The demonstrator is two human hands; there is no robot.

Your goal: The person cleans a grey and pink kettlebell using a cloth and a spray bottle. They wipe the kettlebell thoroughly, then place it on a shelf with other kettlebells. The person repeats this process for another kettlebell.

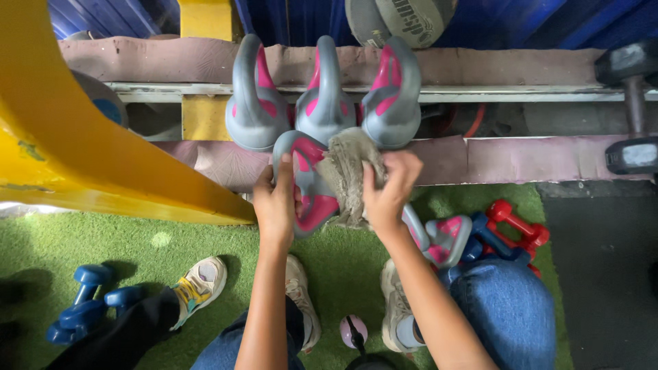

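My left hand (276, 200) grips the handle of a grey and pink kettlebell (310, 188) held above the green turf. My right hand (387, 187) presses a grey cloth (346, 175) against the kettlebell's body. Three more grey and pink kettlebells (322, 96) stand in a row on the rack shelf (521, 156) just behind it. Another grey and pink kettlebell (445, 236) lies on the turf by my right knee.
A yellow frame beam (75, 144) slants across the left. Blue dumbbells (86, 301) lie on the turf at lower left beside another person's shoe (200, 281). Red dumbbells (517, 229) and a black dumbbell (634, 103) are at right. A small pink bottle (353, 331) stands between my feet.
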